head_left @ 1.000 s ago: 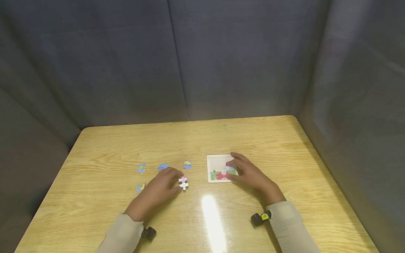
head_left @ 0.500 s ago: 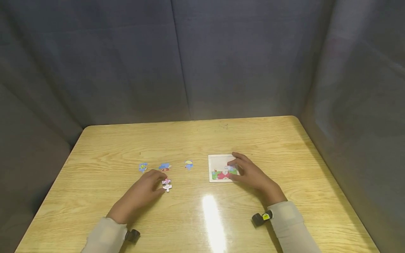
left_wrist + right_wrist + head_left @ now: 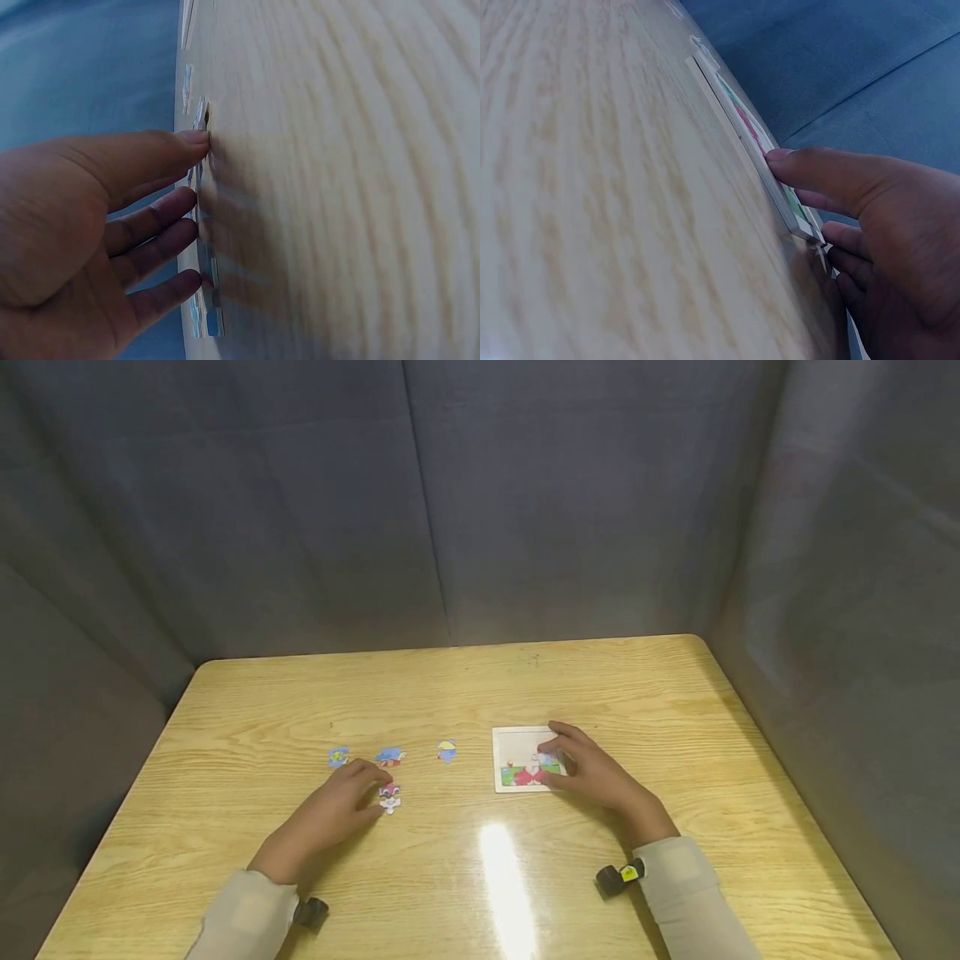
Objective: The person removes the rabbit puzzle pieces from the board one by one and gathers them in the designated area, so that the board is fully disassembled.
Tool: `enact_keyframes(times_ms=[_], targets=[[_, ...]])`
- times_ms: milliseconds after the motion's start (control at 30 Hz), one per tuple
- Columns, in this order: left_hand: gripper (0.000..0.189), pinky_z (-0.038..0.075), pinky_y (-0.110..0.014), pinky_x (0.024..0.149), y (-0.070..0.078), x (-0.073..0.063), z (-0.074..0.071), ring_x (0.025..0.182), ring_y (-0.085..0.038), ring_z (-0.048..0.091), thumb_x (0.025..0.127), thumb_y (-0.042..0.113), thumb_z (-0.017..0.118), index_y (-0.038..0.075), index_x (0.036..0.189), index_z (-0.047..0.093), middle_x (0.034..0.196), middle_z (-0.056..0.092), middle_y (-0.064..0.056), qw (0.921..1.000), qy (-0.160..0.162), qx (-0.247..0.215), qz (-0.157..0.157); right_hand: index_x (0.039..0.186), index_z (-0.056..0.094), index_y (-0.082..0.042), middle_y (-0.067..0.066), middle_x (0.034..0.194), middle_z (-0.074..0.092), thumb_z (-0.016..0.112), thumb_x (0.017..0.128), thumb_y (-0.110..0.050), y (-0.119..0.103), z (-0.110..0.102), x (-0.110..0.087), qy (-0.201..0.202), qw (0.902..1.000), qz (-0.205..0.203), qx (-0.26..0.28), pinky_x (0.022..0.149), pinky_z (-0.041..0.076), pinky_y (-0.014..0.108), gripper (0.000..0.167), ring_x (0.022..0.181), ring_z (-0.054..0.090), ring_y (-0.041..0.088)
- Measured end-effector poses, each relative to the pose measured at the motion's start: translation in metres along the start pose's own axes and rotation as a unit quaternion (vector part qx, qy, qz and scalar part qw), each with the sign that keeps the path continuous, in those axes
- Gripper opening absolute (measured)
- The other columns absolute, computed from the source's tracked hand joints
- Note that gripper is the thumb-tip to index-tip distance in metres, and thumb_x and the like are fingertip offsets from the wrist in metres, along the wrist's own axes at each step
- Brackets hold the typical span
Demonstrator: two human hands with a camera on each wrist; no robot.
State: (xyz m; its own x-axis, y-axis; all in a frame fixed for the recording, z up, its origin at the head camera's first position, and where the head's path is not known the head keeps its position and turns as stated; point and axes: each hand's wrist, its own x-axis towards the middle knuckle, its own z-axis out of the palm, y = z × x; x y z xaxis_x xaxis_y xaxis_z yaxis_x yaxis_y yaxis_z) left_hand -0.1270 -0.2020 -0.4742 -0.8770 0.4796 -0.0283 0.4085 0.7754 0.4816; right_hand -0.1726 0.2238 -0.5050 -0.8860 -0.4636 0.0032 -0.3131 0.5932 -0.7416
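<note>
A: Item one, the pink-and-white puzzle piece. Location and hold?

B: Lower part of the head view, left of the middle. Left hand in a narrow pinch: index fingertip at the piece's far edge, thumb at its near edge. Whether it is raised off the tabletop, cannot tell.

A: Item two, the puzzle tray?

B: Lower part, just right of the middle. Right hand curled over its right end, thumb on the near side; firmness of hold, cannot tell. Contents: green-and-red bottom row, a blue-and-white piece above it at right, partly behind the fingers. Upper left bare.

A: Loose stock?

B: Three, left of the tray: blue-and-yellow piece, blue-and-red piece, yellow-and-blue piece.

A: Step in hand?

B: Judged as assembly, partway: left hand handling a candidate piece, right hand steadying the tray.

A: Next move?

B: Probably a choice: release this piece for another, or carry it rightward, match its tabs to the gap and press it flat, with the right fingers clear.
</note>
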Motion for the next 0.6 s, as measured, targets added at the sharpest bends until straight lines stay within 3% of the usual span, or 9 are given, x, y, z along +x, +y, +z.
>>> enact_keyframes(times_ms=[600], targets=[[0.044,0.045,-0.050,0.101,0.0001,0.0005,0.0014,0.123,-0.033,0.047,0.087,0.017,0.074,0.007,0.127,0.058,0.131,0.051,-0.009,1.0000,0.004,0.001,-0.005,0.124,0.059,-0.019,0.005,0.158,0.023,0.073,0.088,-0.038,0.0005,-0.0006,0.0004,-0.001,1.0000,-0.008,0.002,0.112,0.028,0.055,0.042,0.144,0.021,0.032]])
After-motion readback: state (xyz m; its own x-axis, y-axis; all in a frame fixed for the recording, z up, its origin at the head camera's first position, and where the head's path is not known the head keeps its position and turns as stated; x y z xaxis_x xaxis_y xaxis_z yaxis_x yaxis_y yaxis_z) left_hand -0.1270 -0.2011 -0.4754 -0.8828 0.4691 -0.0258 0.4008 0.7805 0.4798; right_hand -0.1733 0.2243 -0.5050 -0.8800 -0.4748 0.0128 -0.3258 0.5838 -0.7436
